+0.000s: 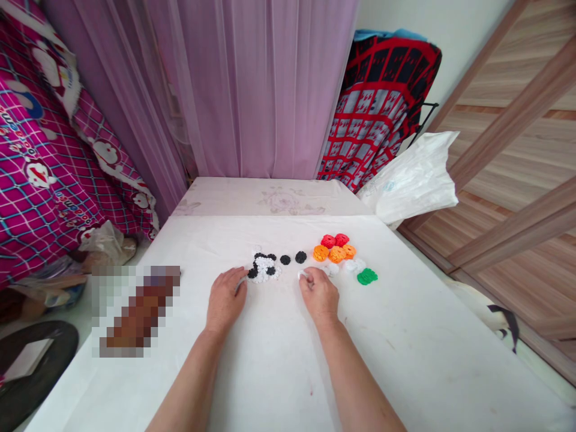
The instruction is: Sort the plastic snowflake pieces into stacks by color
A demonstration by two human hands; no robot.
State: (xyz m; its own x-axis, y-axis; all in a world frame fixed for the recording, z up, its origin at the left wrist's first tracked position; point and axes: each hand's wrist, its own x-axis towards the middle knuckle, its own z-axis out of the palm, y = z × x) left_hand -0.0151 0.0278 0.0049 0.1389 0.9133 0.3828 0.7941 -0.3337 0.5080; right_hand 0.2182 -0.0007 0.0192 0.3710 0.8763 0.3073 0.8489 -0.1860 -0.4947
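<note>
A black and white figure of small scalloped discs lies flat on the white table. My left hand rests at its left edge, fingers curved and apart, with nothing visible in them. To the right of the figure, my right hand pinches a small white disc between thumb and forefinger. Beyond that hand are two round black pieces, one nearer the figure and one farther right. White discs lie just behind my right hand.
Stacks of red, orange, white and green discs sit to the right on the table. A blurred-out object lies at the left. A white bag stands by the back right corner.
</note>
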